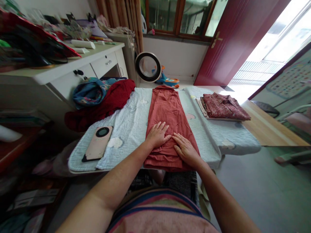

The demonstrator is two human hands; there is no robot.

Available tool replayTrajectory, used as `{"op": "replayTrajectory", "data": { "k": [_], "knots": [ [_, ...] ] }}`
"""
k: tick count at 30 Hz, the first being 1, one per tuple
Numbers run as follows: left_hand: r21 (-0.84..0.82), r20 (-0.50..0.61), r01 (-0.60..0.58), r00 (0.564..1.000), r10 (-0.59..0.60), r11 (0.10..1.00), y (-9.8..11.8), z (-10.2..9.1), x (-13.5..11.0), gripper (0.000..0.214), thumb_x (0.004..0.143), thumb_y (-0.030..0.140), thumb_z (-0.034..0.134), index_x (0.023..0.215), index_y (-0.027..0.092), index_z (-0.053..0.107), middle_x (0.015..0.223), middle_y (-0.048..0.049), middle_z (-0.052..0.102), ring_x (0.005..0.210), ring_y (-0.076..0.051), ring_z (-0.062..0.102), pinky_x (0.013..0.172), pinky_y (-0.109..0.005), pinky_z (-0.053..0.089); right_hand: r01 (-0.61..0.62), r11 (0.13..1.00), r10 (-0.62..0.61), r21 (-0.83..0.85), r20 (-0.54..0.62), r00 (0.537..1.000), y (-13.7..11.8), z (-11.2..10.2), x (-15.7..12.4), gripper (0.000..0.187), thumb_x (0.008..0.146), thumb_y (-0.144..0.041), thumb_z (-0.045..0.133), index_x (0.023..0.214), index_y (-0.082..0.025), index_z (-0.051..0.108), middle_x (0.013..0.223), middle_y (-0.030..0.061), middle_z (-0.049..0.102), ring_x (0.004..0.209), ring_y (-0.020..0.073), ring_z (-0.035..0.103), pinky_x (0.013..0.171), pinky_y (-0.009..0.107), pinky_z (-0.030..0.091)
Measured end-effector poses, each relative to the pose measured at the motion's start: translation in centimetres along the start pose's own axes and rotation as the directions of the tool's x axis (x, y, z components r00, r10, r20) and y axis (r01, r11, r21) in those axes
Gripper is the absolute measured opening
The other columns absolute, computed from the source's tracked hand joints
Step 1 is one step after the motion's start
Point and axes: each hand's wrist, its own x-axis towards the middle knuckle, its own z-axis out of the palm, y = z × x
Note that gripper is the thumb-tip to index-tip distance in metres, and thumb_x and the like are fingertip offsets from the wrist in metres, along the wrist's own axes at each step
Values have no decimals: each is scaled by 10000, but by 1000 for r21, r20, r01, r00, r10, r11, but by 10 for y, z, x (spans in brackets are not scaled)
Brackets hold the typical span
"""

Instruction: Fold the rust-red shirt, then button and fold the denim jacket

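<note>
We had our left hand (157, 134) and right hand (186, 149) flat on the rust-red garment's (165, 103) near end, fingers (163, 126) spread open, gripping nothing. The garment lay lengthwise on the bench (131, 126), with a phone (98, 143) left of it and a folded patterned shirt (223, 106) right of it.

Both palms were flat on the rust-red garment (165, 110), left hand (157, 135) and right hand (186, 149) side by side, fingertips nearly touching, pressing its near folded end on the pale quilted pad (131, 126). A phone (98, 143) lay face down well to the left, a folded patterned shirt (222, 106) sat off to the right, and a dark red cloth (107, 102) with a blue bundle (91, 91) was heaped at the far left corner
</note>
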Motion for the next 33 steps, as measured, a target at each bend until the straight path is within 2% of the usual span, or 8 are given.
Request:
{"op": "replayTrajectory", "data": {
  "k": [4,7,9,12,17,21,26,33],
  "knots": [
    [-52,56,-140,988,143,989,8,-13,-14,501,949,438,450,1403,228,482,1554,-80,369,1437,-278,293,1165,-481,249,-4,999,4,52,0,1000,9,-7,-11,470,948,-300,459,1407,-208,498,1506,101,437,1410,231,367,1163,483,314],
    [-119,75,-297,949,307,947,22,-28,-35,362,952,293,449,1284,241,584,1516,-66,420,1387,-237,370,1142,-439,302,-18,995,18,102,-1,1000,10,-15,-23,486,938,-307,481,1415,-210,487,1489,108,458,1396,232,388,1156,487,323],
    [-163,77,-359,924,374,919,32,-39,-49,304,944,238,453,1190,210,630,1387,-85,538,1265,-214,486,1081,-378,377,-28,990,27,138,12,1000,7,-21,-31,502,929,-329,509,1417,-212,482,1478,113,469,1390,235,394,1152,486,327],
    [-195,113,-370,911,396,908,41,-50,-64,272,939,305,493,1140,183,630,1173,-92,630,1083,-218,564,980,-362,443,-13,987,6,158,49,999,-2,-30,-42,539,901,-363,570,1416,-237,480,1495,112,445,1410,251,360,1151,499,313],
    [-159,140,-380,905,402,911,48,-52,-75,630,795,563,659,1262,158,536,1221,-115,588,1115,-269,518,1013,-396,404,60,997,-67,43,196,978,-15,-31,-53,845,766,-440,714,1500,-235,349,1603,119,233,1481,292,173,1171,516,230],
    [-79,172,-377,907,385,923,52,-48,-81,818,680,550,762,1330,159,455,1285,-123,547,1147,-289,488,1029,-405,374,39,995,-15,-95,235,972,-21,-21,-56,1027,681,-352,750,1548,-235,211,1619,109,180,1491,300,113,1179,548,154],
    [-45,190,-362,912,364,931,58,-48,-86,819,663,472,784,1332,163,427,1297,-130,539,1168,-300,491,1048,-417,355,22,996,-5,-92,179,984,-24,-21,-55,859,712,-248,663,1504,-221,331,1584,103,291,1465,294,220,1175,552,164],
    [-62,155,-348,923,353,936,62,-49,-90,665,733,329,717,1301,161,414,1257,-136,568,1150,-290,537,1016,-416,403,72,997,-75,28,115,991,-19,-37,-41,568,728,-227,604,1295,-204,593,1409,113,542,1308,271,481,1102,471,345]
  ]
}}
